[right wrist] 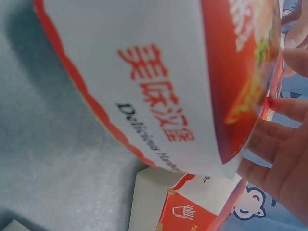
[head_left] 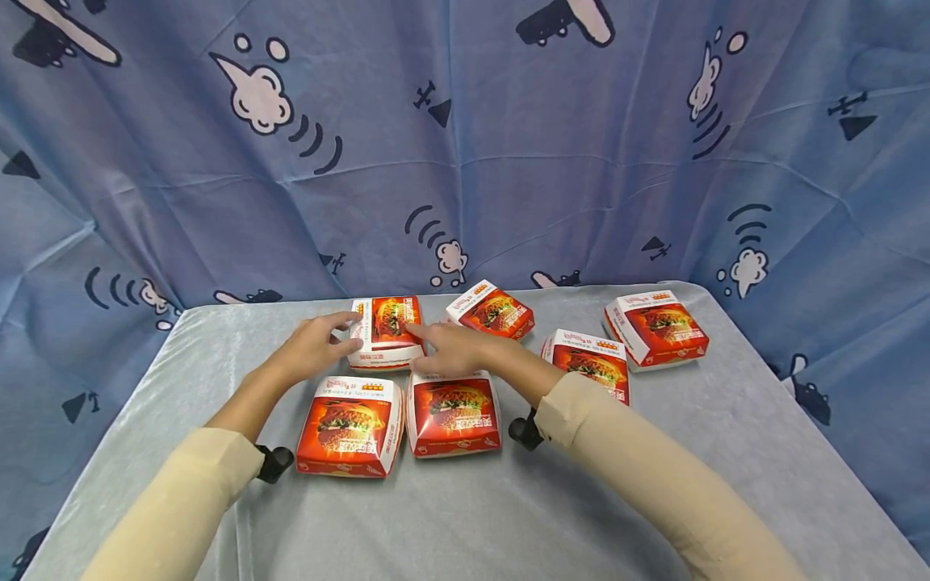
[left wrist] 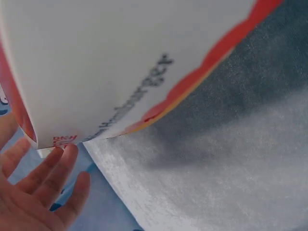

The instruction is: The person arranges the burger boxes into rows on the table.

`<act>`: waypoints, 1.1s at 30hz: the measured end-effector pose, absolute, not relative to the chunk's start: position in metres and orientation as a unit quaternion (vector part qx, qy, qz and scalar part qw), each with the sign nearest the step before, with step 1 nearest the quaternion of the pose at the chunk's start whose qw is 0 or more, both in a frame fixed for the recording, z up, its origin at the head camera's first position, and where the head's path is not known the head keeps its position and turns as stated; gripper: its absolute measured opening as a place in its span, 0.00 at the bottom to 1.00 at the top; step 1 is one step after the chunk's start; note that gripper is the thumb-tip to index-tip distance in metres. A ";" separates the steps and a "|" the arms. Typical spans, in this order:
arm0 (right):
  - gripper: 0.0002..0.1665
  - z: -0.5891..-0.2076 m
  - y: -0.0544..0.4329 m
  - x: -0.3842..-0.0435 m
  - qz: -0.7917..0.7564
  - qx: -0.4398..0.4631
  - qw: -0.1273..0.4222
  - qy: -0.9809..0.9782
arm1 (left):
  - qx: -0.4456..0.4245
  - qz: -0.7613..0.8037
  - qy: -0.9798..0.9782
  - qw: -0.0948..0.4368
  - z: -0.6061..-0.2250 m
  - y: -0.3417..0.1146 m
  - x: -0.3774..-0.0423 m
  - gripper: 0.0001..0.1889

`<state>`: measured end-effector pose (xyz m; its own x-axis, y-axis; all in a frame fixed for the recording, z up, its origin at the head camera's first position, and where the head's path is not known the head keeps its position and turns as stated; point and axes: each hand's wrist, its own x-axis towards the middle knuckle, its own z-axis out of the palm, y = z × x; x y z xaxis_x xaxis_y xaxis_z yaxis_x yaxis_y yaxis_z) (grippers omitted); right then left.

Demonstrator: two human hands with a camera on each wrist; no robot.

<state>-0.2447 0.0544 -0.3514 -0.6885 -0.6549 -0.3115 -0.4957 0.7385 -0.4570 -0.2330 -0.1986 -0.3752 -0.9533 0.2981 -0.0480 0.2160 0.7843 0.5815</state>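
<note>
Between my two hands a red and white hamburger box (head_left: 387,332) lies at the back left of the table, its lettering turned sideways to that on the other boxes. My left hand (head_left: 314,349) is at its left side, thumb and fingertips right at the edge. From the right, my right hand (head_left: 458,349) reaches over with the index finger on its top and the thumb near its front corner. Two more hamburger boxes, front left (head_left: 350,426) and front middle (head_left: 454,415), stand side by side nearer me. Spread fingers (left wrist: 53,178) show past a box in the left wrist view.
Another box (head_left: 494,311) sits angled behind my right hand. One box (head_left: 592,363) is partly covered by my right forearm, and one (head_left: 656,329) stands at the far right. A grey cloth covers the table (head_left: 407,524); a patterned blue curtain (head_left: 465,161) hangs behind it.
</note>
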 end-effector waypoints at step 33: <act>0.39 -0.349 0.057 -0.241 -0.170 -0.311 0.227 0.907 | 0.123 0.296 0.947 0.036 -0.376 -0.192 -0.234 0.36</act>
<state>-0.2414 0.0567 -0.3489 -0.7031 -0.6417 -0.3065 -0.4876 0.7487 -0.4491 -0.2345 -0.1922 -0.3756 -0.9672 0.2539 0.0045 0.2112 0.7944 0.5695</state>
